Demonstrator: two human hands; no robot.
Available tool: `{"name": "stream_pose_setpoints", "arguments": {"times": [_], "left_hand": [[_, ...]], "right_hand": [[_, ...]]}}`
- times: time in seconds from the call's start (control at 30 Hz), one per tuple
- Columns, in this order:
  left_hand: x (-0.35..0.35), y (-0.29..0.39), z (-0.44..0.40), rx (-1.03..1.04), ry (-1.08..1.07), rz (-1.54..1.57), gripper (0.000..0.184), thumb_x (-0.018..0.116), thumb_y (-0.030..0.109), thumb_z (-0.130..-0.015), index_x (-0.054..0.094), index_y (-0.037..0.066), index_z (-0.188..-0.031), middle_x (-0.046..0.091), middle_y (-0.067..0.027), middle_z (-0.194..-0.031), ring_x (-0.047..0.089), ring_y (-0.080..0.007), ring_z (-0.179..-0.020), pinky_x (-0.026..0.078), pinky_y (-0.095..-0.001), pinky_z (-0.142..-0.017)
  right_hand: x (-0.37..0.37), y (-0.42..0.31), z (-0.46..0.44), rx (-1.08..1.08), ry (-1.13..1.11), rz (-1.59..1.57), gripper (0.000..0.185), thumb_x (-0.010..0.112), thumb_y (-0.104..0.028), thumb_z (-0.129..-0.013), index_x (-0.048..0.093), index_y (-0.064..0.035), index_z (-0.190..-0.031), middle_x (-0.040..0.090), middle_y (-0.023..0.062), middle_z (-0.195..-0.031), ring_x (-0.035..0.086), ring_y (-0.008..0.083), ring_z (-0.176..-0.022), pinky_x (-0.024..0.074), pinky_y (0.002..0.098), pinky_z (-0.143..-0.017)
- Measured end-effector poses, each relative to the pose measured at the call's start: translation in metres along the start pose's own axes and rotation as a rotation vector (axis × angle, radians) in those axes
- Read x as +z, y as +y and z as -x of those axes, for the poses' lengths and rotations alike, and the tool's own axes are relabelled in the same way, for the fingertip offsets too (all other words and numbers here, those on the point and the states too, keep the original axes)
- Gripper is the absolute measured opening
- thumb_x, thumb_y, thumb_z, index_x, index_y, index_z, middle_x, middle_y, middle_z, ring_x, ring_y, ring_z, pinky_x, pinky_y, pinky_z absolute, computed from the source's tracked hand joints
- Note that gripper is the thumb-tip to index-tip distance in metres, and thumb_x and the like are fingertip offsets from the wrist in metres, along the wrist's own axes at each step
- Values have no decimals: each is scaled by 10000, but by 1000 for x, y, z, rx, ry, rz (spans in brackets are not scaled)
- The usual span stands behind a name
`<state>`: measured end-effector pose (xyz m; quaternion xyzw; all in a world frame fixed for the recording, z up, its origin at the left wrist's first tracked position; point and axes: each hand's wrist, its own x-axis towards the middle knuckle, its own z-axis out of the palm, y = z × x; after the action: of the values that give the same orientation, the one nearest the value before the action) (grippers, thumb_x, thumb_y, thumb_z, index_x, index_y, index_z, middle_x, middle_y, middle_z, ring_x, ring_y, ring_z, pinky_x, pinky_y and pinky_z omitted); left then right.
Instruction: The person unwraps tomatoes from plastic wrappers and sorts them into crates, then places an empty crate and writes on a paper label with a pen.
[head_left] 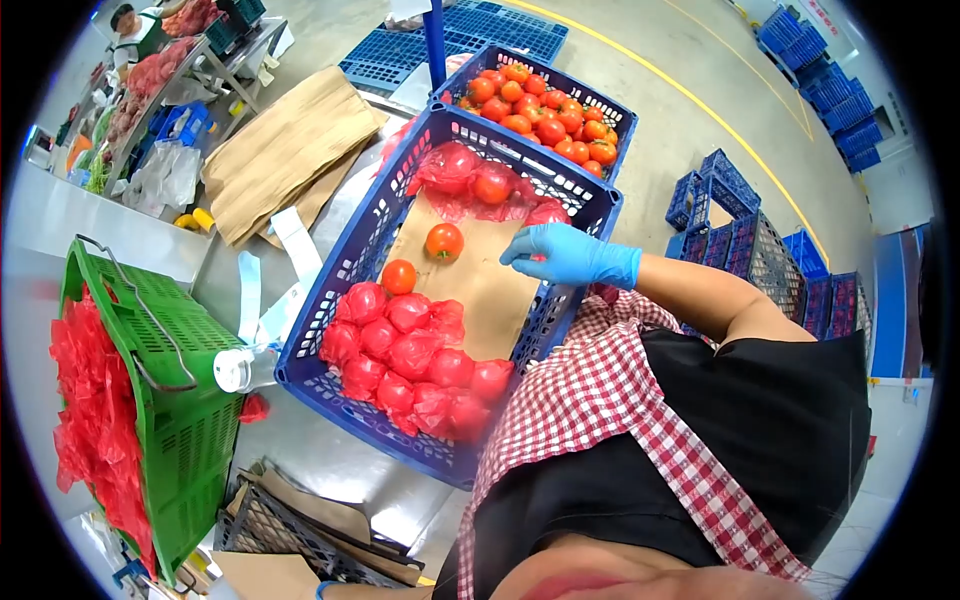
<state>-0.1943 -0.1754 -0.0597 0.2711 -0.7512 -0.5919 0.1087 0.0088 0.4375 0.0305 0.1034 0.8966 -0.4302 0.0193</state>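
My right hand, in a blue glove, hangs over the right side of a blue crate. Its fingers are apart with nothing visible between them. Below it, brown paper lines the crate. Two bare tomatoes rest on the paper to the left of the hand. Several red-wrapped tomatoes fill the crate's near end, and more red wrapping with tomatoes lies at its far end. Of my left hand, only a bit of blue glove shows at the bottom edge; its fingers are hidden.
Behind stands a second blue crate of loose tomatoes. A green crate with red net or film pieces is at left. Brown paper sheets and a lidded clear container lie beside the crate. Another person is at upper left.
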Motion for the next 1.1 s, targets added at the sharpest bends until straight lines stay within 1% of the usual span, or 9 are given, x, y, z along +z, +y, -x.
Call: {"name": "stream_pose_setpoints", "arguments": {"times": [0.2,0.33,0.4,0.53,0.67,0.77,0.87,1.0,1.1], "left_hand": [[-5,10,25,28,26,-10,306,578,182,-854,565,-30,-1076,589,-100,-1084,530,-206,-917,438,-340,-820],[-9,19,54,60,66,-25,288,581,166,-853,571,-34,-1059,592,-99,-1068,529,-199,-904,440,-337,-812],[-8,25,72,79,86,-37,279,582,158,-852,573,-36,-1051,594,-99,-1060,529,-196,-898,441,-335,-808],[-7,40,119,125,156,-54,260,584,143,-850,579,-40,-1035,597,-98,-1045,528,-190,-885,443,-332,-800],[-3,65,186,201,250,-63,242,587,127,-848,584,-45,-1018,600,-97,-1029,527,-184,-872,444,-328,-792],[7,90,245,275,311,-58,228,588,115,-847,588,-48,-1006,603,-97,-1017,526,-180,-863,446,-326,-786],[25,120,308,353,338,-43,214,590,104,-846,592,-51,-994,605,-96,-1006,525,-175,-853,447,-323,-779],[78,165,389,468,192,-29,196,592,88,-844,597,-56,-977,609,-95,-990,524,-169,-841,449,-320,-771],[183,197,449,743,-128,-525,161,566,39,-836,590,-58,-962,611,-96,-959,529,-175,-857,446,-310,-787]], "right_hand": [[-64,7,-12,-96,353,-154,238,568,-108,-870,625,-36,-1090,629,87,-1080,599,182,-984,464,296,-881],[-132,113,-26,63,733,-389,291,578,-111,-856,609,-52,-1140,633,54,-1080,566,135,-1024,464,294,-879],[-164,185,-19,381,794,-153,372,608,-166,-813,595,-55,-1168,639,148,-1075,617,219,-967,483,319,-853],[-178,350,10,600,511,315,511,575,-274,-753,552,-64,-1219,590,223,-1148,580,368,-1042,463,401,-909],[-169,413,8,715,75,413,659,630,-359,-720,441,-142,-1314,597,213,-1143,589,370,-1029,473,421,-878],[-175,412,2,583,-210,691,751,658,-390,-689,375,-223,-1364,596,170,-1169,583,349,-1056,479,445,-858],[-172,449,1,506,-213,476,707,691,-333,-636,469,-248,-1302,633,144,-1067,617,325,-977,498,435,-832],[-172,445,10,218,-50,754,438,546,-249,-786,549,-244,-1224,569,183,-940,610,361,-841,491,461,-737],[-173,451,4,318,-179,530,557,633,-309,-763,493,-214,-1293,570,228,-1073,592,385,-956,475,452,-841]]}}
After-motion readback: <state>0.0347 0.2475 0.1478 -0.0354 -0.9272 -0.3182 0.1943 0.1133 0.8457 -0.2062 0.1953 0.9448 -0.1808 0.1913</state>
